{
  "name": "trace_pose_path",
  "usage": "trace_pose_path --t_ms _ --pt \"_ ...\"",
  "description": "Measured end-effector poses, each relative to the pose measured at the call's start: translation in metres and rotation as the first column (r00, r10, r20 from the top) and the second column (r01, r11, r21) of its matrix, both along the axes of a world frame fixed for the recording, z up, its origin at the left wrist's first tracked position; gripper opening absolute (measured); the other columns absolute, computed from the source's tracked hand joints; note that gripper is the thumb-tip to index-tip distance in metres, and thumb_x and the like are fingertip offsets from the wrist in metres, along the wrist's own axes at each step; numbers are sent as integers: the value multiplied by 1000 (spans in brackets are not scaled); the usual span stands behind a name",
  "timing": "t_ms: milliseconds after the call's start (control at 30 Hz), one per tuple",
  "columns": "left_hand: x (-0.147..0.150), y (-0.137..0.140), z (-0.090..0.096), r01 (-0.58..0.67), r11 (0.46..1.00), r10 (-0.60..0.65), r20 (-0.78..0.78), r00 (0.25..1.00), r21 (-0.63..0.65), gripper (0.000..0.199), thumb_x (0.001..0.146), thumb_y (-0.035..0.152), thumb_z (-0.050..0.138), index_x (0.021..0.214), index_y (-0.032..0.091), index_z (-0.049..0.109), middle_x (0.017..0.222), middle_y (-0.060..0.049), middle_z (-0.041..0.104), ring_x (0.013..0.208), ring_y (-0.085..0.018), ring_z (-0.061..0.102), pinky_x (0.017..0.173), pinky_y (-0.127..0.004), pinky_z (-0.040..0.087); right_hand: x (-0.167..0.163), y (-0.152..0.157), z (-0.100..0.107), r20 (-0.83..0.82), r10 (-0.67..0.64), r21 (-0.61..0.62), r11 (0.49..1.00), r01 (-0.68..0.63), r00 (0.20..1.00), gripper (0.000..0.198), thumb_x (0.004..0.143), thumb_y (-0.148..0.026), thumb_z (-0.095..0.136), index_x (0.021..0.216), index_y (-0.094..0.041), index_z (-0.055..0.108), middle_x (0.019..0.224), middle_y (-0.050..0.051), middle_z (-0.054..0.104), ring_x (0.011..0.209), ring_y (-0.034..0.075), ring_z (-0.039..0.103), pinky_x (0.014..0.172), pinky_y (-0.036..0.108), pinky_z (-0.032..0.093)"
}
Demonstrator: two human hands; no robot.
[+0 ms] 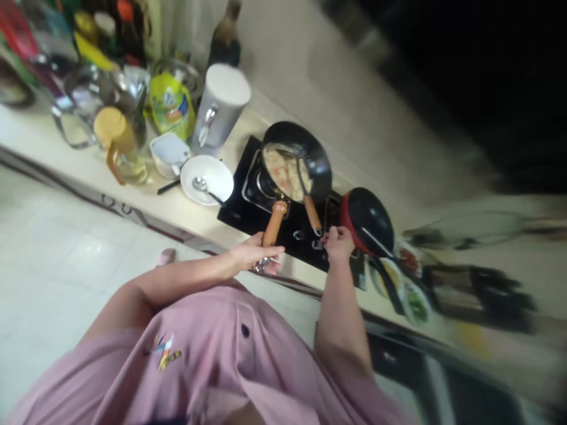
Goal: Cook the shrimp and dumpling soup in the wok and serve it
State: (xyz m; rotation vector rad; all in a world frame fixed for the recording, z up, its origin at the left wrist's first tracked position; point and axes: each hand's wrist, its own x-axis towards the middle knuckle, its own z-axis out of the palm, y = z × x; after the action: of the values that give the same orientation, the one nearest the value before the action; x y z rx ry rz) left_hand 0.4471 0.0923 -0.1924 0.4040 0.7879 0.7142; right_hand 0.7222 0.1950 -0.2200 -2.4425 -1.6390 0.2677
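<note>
My left hand is closed around the wooden handle of a black wok. The wok sits tilted over the left burner of a black gas stove, with pale food dotted with red bits inside. A spatula rests in the wok, its wooden handle sticking out over the rim toward me. Right of that handle, my right hand has its fingers bent together at a stove knob. A red pan with a dark lid stands just beyond this hand.
Left of the stove are a white bowl with a spoon, a white lidded container, an oil jug, a tall pitcher and a yellow pouch. Plates of food stand at right, blurred.
</note>
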Motion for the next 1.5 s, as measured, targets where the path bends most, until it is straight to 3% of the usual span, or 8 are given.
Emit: trace_pose_path --t_ms 100,200,400,600,767,1100,1333,1500 --pt "-9 5 -1 4 1000 -4 -21 1000 4 44 77 29 84 95 18 45 73 -1 63 57 -16 70 51 -29 61 -13 0 14 -298 -16 115 992 53 955 54 103 -45 17 147 -17 29 121 15 68 93 16 72 70 24 56" --pt "-17 10 -1 13 1000 -12 -66 998 15 42 78 29 83 95 17 47 74 -2 65 59 -17 70 52 -29 62 -35 4 27 -453 134 184 981 -55 881 68 92 -52 51 150 -23 31 127 11 66 95 17 70 75 25 56" --pt "-21 12 -2 26 999 -22 -118 993 40 31 85 22 74 96 17 46 73 -2 66 59 -17 70 52 -31 62 -79 26 41 -341 220 40 975 -220 914 84 86 -36 67 158 -19 28 115 11 70 85 19 70 88 34 55" --pt "-29 11 -7 31 999 -25 -148 989 40 37 81 25 79 99 18 47 76 -3 67 63 -19 71 55 -34 62 -103 29 52 -168 214 88 975 -202 962 53 96 -30 50 148 -20 50 131 12 65 117 26 63 100 35 48" --pt "-36 10 -4 8 998 3 -172 985 64 48 75 33 85 99 21 45 76 -3 67 63 -20 71 56 -34 61 -100 6 65 -6 227 90 970 -226 974 55 98 -37 46 151 -26 46 120 11 69 105 28 65 89 36 50" --pt "-37 11 -6 18 995 1 -192 981 96 51 72 35 87 97 20 45 81 -3 66 65 -19 72 56 -33 61 -97 -15 82 268 396 -5 912 -410 878 49 99 -37 38 148 -36 45 111 11 65 80 22 62 73 33 44" --pt "-37 14 -6 20 989 8 -191 982 147 59 70 51 85 100 21 44 82 -4 68 69 -24 73 51 -32 59 -88 -9 82 217 307 61 943 -327 927 51 99 -37 40 149 -30 46 113 13 66 87 27 64 77 37 47" --pt "-37 17 -12 0 991 28 -206 978 133 63 68 55 85 103 22 43 82 -5 68 70 -26 74 53 -37 60 -87 22 69 -11 207 153 967 -203 978 52 96 -35 48 146 -25 53 117 14 70 100 30 66 87 41 51"
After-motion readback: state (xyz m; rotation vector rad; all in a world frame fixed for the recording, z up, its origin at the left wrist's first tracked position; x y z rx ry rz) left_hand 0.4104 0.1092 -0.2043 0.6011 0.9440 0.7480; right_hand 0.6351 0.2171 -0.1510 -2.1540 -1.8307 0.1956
